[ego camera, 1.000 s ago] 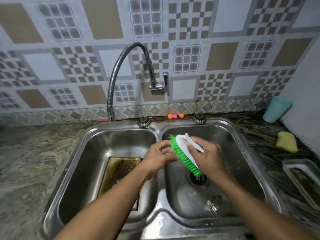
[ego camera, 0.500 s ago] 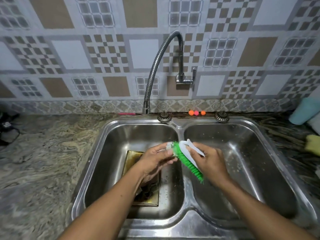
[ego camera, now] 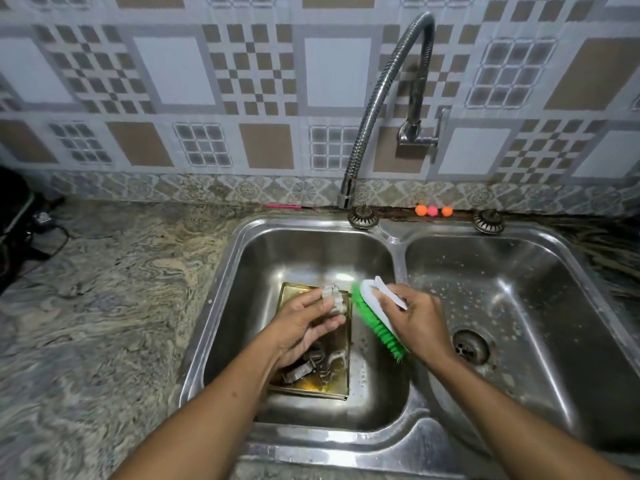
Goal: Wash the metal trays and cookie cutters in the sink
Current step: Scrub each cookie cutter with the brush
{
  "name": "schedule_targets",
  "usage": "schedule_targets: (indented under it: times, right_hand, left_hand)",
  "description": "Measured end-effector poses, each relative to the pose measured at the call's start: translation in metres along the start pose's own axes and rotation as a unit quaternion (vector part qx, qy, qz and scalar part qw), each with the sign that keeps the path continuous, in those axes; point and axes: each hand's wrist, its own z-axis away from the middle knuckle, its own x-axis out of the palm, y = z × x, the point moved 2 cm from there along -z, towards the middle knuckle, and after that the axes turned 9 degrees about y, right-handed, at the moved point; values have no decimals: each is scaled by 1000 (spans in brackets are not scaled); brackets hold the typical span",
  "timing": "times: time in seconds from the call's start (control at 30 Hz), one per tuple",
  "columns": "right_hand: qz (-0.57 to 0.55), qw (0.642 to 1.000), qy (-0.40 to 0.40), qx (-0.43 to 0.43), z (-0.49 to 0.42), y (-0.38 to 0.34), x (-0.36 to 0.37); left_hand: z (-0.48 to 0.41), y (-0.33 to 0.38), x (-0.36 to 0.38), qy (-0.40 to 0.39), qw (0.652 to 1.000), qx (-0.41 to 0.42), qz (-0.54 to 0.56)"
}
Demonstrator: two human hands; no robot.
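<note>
My left hand (ego camera: 304, 327) pinches a small metal cookie cutter (ego camera: 334, 299) over the left basin. Beside it, my right hand (ego camera: 420, 323) grips a white scrub brush with green bristles (ego camera: 375, 317), its bristles facing the cutter and a small gap apart from it. Below my left hand a brass-coloured metal tray (ego camera: 341, 358) lies on the left basin's floor. Several more cookie cutters (ego camera: 311, 367) sit in it, partly hidden by my wrist.
The steel double sink (ego camera: 398, 251) has a wet right basin with a drain (ego camera: 471, 346). A flexible tap (ego camera: 381, 88) arches behind; no water runs. Marbled counter (ego camera: 104, 306) spreads left, with a dark object and cable (ego camera: 20, 223) at its far edge.
Both hands, with cutter and brush, have shifted from over the right basin's drain to over the left basin and tray. The camera view swung left.
</note>
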Motion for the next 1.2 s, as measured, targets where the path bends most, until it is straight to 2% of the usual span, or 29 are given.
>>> schedule_targets:
  times: [0.1, 0.17, 0.27, 0.33, 0.4, 0.47, 0.5, 0.53, 0.63, 0.73, 0.87, 1.03, 1.1, 1.2]
  right_hand:
    - [-23, 999, -20, -17, 0, -8, 18]
    - [-5, 999, -36, -20, 3, -11, 26]
    - [4, 1000, -17, -5, -3, -8, 33]
    - [7, 999, -38, -15, -3, -15, 42]
    - [75, 994, -75, -17, 1, -10, 46]
    - [141, 987, -78, 1, -3, 5, 35]
    - [156, 985, -67, 12, -6, 11, 29]
    - [164, 984, -58, 20, -7, 13, 23]
    - [171, 983, -68, 14, -6, 11, 15]
    - [182, 980, -77, 15, -3, 16, 0]
    - [189, 979, -62, 34, 5, 28, -25]
    - [165, 982, -28, 87, 0, 54, -67]
    - [146, 983, -9, 111, -7, 64, -89]
    - [133, 983, 35, 124, -21, 79, -128]
  left_hand:
    - [-3, 2, -8, -5, 1000, 3, 16]
    - [-3, 3, -12, 0, 1000, 3, 13]
    - [-7, 3, -24, 11, 1000, -5, 29]
    - [-11, 3, -27, 8, 1000, -5, 25]
    - [-15, 0, -34, 26, 1000, -5, -5]
    - [-24, -3, -45, 60, 991, 17, -116]
    - [-31, -5, -51, 86, 974, 44, -205]
    - [-39, -8, -55, 120, 942, 80, -302]
    - [-63, -18, -52, 147, 832, 162, -509]
    - [-86, -31, -43, 128, 763, 175, -609]
    - [-105, -52, -43, 98, 690, 123, -707]
    - [-105, -55, -43, 120, 656, 130, -734]
    - [-97, -52, -37, 130, 658, 138, -729]
    - [-77, -46, -12, 150, 673, 235, -685]
